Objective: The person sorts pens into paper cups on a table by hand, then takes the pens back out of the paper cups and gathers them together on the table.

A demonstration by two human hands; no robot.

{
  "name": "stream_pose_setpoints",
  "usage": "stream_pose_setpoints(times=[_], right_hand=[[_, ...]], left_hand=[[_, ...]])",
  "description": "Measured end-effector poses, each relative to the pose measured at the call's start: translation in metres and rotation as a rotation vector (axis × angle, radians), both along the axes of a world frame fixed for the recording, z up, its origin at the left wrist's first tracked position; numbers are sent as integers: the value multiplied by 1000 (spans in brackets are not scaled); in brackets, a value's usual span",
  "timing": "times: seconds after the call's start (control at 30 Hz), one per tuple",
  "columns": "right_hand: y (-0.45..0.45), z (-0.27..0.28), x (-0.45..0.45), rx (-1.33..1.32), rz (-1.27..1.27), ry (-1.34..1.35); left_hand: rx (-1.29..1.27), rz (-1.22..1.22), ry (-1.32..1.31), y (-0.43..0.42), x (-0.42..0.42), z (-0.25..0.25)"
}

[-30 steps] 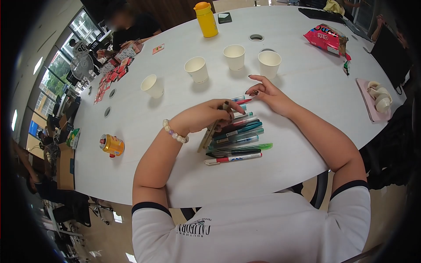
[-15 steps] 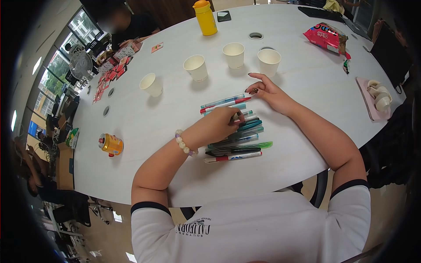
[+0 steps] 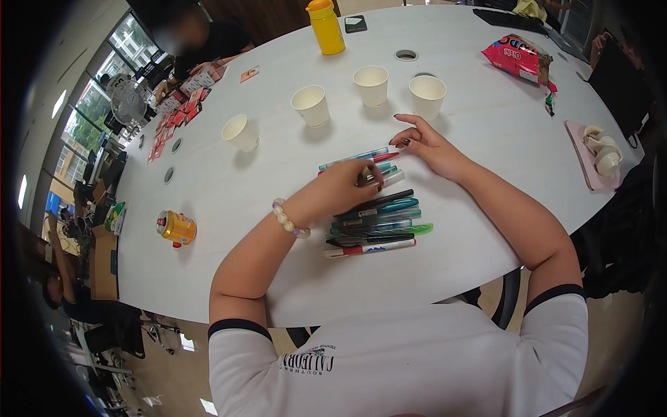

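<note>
My left hand [image 3: 340, 186], with a beaded bracelet [image 3: 288, 219] on its wrist, is closed over the upper part of a row of pens, its fingertips on a whitish clear pen [image 3: 393, 178]. Part of that pen is hidden under the fingers. Below lie a black pen [image 3: 396, 197], a teal pen [image 3: 399, 205], a green-tipped pen [image 3: 422, 229] and a white-and-red marker [image 3: 372, 249]. Above the hand a light-blue pen [image 3: 354, 159] and a red pen tip [image 3: 386, 157] show. My right hand [image 3: 432, 149] rests beside the pens' right ends, fingers loosely apart, holding nothing.
Paper cups stand beyond the pens: one at left [image 3: 240, 133], others at centre [image 3: 310, 106], [image 3: 371, 87] and right [image 3: 427, 97]. An orange can [image 3: 176, 229], yellow bottle [image 3: 325, 28], red snack bag [image 3: 517, 59] and headphones [image 3: 602, 151] surround them. A person sits across.
My left hand has shifted slightly up and left, with the clear pen by its fingers, uncovering the black and teal pens. My right hand has stayed nearly still.
</note>
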State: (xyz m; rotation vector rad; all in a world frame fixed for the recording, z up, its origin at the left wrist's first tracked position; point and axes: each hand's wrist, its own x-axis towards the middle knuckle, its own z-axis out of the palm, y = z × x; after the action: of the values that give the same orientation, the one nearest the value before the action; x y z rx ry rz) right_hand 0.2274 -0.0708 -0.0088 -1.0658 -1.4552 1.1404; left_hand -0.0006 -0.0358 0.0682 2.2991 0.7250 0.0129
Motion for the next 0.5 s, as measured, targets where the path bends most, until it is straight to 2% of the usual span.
stream_pose_setpoints(times=[0.07, 0.1, 0.13, 0.2, 0.23, 0.4, 0.43, 0.5], right_hand=[[0, 0, 0, -2, -3, -7], [0, 1, 0, -1, -3, -7], [-1, 4, -2, -9, -16, -9], [-3, 1, -3, -14, -30, -12], [-2, -5, -2, -9, -26, -2], [6, -9, 2, 40, -2, 3], [4, -8, 1, 5, -12, 64], [-1, -1, -3, 6, -15, -1]], left_hand=[[-200, 163, -282, 9, 2, 6], [-427, 231, -408, 18, 0, 5], [-425, 231, -409, 23, -1, 4], [-632, 311, -754, 29, -3, 3], [-682, 286, -834, 34, -4, -1], [-545, 246, -977, 27, -3, -19], [-489, 185, -1039, 20, 0, -17], [-395, 67, -1088, 14, -1, -18]])
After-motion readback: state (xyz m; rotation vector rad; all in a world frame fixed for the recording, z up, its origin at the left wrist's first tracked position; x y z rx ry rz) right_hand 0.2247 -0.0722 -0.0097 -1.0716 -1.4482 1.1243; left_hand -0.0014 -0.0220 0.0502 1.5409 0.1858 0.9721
